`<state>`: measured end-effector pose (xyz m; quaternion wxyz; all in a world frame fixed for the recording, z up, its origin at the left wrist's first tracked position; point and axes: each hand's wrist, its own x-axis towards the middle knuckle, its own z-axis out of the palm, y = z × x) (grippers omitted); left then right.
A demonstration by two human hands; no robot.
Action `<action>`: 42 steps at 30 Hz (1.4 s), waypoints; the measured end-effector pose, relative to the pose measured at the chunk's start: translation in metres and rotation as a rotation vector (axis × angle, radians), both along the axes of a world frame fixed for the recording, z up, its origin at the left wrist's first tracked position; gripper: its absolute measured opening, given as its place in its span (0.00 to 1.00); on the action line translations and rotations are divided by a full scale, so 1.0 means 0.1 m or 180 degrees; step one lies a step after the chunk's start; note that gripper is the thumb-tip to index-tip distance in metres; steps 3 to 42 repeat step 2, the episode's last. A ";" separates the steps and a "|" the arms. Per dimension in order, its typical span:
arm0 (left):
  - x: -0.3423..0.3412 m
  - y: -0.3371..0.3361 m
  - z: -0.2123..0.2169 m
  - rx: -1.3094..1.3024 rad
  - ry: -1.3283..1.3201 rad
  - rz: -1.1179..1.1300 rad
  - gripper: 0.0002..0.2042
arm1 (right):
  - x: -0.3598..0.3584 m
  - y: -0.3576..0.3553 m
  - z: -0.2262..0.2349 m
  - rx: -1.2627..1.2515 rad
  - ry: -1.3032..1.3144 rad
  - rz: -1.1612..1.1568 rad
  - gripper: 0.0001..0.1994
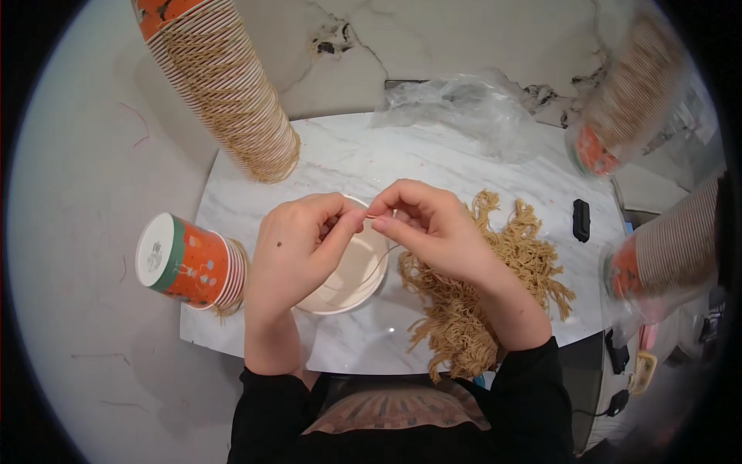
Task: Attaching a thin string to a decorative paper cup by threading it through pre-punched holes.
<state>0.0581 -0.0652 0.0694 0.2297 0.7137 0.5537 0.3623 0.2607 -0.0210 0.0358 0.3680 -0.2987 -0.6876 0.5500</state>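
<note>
Over a white paper bucket (362, 267) that faces up, my left hand (297, 243) and my right hand (440, 228) meet with their fingertips almost touching. Both thumbs and forefingers are pinched on a thin tan string (384, 261), which loops down across the bucket's mouth. Its ends are too fine to follow. Beside my right forearm lies a loose heap of tan strings (456, 321), partly under the arm. To the left of my left hand, a short stack of orange and green paper buckets (202, 263) lies tipped, with string around its rims.
A tall stack of nested buckets (228, 93), wound with string, rises at the back left. Bagged bucket stacks (672, 240) stand at the right. A crumpled clear plastic bag (471, 112) and a small black object (581, 220) rest on the marbled white table (340, 155).
</note>
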 end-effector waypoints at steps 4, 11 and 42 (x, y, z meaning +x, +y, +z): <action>-0.01 -0.04 0.09 -0.0172 0.0000 -0.0143 0.10 | 0.05 -0.01 0.08 0.0044 -0.0530 0.0023 0.09; -0.01 -0.04 0.09 -0.0172 0.0000 -0.0143 0.10 | 0.05 -0.01 0.08 0.0044 -0.0530 0.0023 0.09; -0.01 -0.04 0.09 -0.0172 0.0000 -0.0143 0.10 | 0.05 -0.01 0.08 0.0044 -0.0530 0.0023 0.09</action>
